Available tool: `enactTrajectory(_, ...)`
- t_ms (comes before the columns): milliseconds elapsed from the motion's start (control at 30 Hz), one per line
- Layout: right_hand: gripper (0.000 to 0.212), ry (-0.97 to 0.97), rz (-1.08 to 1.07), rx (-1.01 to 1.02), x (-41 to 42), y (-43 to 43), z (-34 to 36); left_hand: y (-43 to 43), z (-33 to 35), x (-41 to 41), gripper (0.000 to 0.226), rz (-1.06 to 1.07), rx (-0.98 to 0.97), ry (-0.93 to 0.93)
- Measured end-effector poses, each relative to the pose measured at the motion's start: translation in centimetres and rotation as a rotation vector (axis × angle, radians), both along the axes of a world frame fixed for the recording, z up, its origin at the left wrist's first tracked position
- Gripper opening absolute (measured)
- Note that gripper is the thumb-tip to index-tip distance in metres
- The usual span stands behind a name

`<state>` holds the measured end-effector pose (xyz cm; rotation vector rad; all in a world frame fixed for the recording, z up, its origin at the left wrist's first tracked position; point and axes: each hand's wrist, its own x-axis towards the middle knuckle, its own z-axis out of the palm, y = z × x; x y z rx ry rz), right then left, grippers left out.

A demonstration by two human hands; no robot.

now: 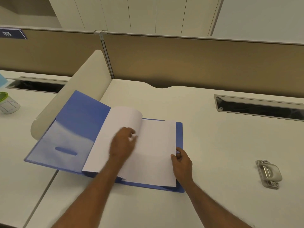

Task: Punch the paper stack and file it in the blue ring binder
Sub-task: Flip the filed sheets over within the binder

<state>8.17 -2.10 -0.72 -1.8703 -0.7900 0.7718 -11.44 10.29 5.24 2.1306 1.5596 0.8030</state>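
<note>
Blue ring binder (79, 122) lies open on the white desk (213, 137), just left of centre, its front cover propped up towards 10 o'clock against a rounded divider. On its right half rests the paper stack (156, 145), white and blank, with the upper sheets (125, 116) arching over towards 11 o'clock. Our left hand (122, 143) hovers over the middle of the page, smeared by motion, so we cannot tell whether it holds the arched sheets or merely brushes them. Our right hand (181, 163), well apart from it at 4 o'clock of the stack, pinches the paper's outer edge between thumb and fingers. We judge the step in hand to be seating the sheets in the binder; to do it well, we should hold that outer edge steady, square the sheets against the spine, and smooth them from the spine outwards so that nothing buckles. Near the desk's 3 o'clock side a grey hole punch (269, 174) sits alone. The binder's rings and any punched holes are covered by paper, so we cannot say whether the sheets are threaded. A mug (8, 104) at 9 o'clock is cut off by the frame.
</note>
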Motion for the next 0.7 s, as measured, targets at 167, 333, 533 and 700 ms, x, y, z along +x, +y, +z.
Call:
enactTrajectory(167, 0.028, 0.149, 0.032, 0.084, -0.2, -0.3, 0.1, -4.7, -2.2, 8.6, 0.035, -0.151, -0.468, -0.02)
enactTrajectory(333, 0.047, 0.22, 0.04, 0.098, -0.2, -0.6, -0.7, -6.3, -3.4, 10.3, 0.03, -0.098, -0.52, -0.011)
enactTrajectory(533, 0.032, 0.228, 0.04, 0.048, -0.1, -0.5, -1.5, -5.9, -2.7, 9.3, 0.021, -0.008, -0.445, 0.049)
enactTrajectory(700, 0.03, 0.191, 0.051, 0.0, -0.2, -0.7, -1.8, -4.3, -1.2, 6.4, 0.023, 0.073, -0.327, 0.041)
